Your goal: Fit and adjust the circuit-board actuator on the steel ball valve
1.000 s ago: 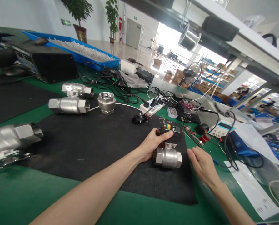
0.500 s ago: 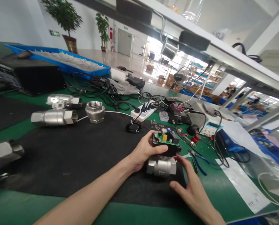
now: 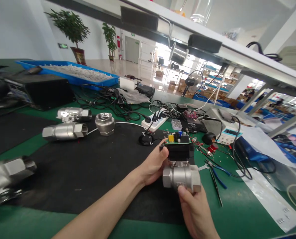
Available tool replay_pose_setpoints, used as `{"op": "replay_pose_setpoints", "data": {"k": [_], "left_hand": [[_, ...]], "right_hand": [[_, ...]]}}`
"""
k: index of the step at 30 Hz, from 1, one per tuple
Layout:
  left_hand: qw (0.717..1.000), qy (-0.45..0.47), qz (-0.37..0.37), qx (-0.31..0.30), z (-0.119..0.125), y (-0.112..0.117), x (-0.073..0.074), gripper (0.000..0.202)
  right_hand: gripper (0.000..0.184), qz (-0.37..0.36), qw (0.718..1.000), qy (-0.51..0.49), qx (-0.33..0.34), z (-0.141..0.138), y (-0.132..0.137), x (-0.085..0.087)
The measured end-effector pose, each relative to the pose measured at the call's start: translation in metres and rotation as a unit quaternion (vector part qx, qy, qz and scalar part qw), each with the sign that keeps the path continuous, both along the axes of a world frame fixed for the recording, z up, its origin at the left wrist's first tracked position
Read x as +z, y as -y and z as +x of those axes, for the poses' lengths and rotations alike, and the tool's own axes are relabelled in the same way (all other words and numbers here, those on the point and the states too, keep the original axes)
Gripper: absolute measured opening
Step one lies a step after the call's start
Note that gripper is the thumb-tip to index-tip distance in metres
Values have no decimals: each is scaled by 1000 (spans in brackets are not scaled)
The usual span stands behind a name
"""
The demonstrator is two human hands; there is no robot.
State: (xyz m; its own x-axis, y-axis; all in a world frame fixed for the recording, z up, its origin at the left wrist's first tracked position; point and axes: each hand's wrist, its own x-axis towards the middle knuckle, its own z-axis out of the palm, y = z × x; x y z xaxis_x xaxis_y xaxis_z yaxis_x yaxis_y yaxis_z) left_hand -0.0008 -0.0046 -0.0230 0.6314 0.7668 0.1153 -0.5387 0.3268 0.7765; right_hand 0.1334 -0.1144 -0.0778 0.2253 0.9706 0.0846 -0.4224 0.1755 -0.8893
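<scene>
Jutting leftward from the right grip (image 3: 196, 209) is the valve (image 3: 180, 176).

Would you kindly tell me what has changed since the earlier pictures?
The right hand, earlier apart from the silver cylindrical metal valve, has moved left and taken hold of its right end. The left hand still holds the black box-shaped housing above it.

Fingers out of sight, marks too small to read
Low, right of center, most left hand (image 3: 154, 166) fingers hide behind the black housing (image 3: 179, 152), most right hand (image 3: 194, 205) fingers behind the steel valve (image 3: 179, 177). The left edge crops another valve (image 3: 7, 174). Marks on the lower-right white sheet (image 3: 269, 199) are illegible.
</scene>
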Motion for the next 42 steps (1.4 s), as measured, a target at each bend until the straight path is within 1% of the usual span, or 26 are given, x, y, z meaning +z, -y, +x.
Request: {"op": "replay_pose_setpoints", "data": {"k": [2,3,4,5,7,8,10,12,13,15,17,19,21,23,25,29,32,34,35,36,38,39,40,41,42], "left_hand": [[997,-47,62,4,-2,-7,-1,106],[992,-86,88,26,-3,-13,-3,108],[984,-128,106,62,-5,-20,-6,103],[973,-168,113,111,-7,-27,-10,92],[949,-216,95,210,-11,-43,-20,63],[940,-225,77,246,-14,-50,-25,55],[933,-226,40,277,-18,-62,-31,51],[939,-213,10,270,-22,-68,-33,55],[944,-203,-1,259,-24,-69,-32,58],[953,-184,-15,242,-26,-69,-28,66],[953,-173,-20,248,-29,-70,-25,70],[943,-169,-13,287,-32,-73,-23,68],[922,-169,3,349,-36,-78,-22,61],[896,-170,21,411,-41,-85,-22,54],[872,-171,37,458,-45,-90,-21,48],[839,-170,63,513,-50,-93,-18,40],[826,-170,73,532,-49,-92,-17,38],[820,-171,79,540,-48,-91,-16,37],[818,-172,81,543,-48,-91,-16,36],[816,-172,83,546,-48,-91,-15,35],[809,-174,88,554,-48,-91,-15,32],[805,-176,93,559,-48,-90,-14,30],[799,-178,99,565,-48,-90,-14,29],[793,-182,107,572,-48,-90,-13,27],[786,-186,116,577,-47,-90,-13,26]], "right_hand": [[72,22,1000,13,-12,11,-2,-1],[68,29,999,21,-21,18,-4,0],[65,33,998,30,-33,25,-6,3],[63,35,997,41,-47,33,-8,6],[63,40,993,74,-82,46,-10,15],[65,43,989,99,-104,51,-11,19],[71,58,970,173,-163,59,-10,27],[76,83,933,284,-207,61,-8,33],[76,102,908,345,-213,60,-7,34],[74,164,855,456,-186,55,-8,32],[73,248,797,535,-130,50,-13,24],[76,313,740,589,-80,46,-20,12],[77,335,690,640,-49,43,-26,2],[75,334,653,679,-32,40,-30,-2],[71,332,633,699,-28,35,-32,0],[66,309,631,712,-15,22,-31,7],[67,302,630,715,-4,16,-27,8],[67,310,634,709,6,19,-22,11],[67,310,642,700,19,23,-20,13],[65,306,659,687,37,29,-19,16],[50,276,708,647,54,47,-24,25],[38,245,736,629,44,58,-31,29],[26,211,759,616,18,70,-42,32],[20,162,771,615,-23,81,-56,34],[18,106,769,629,-50,91,-73,34]]}}
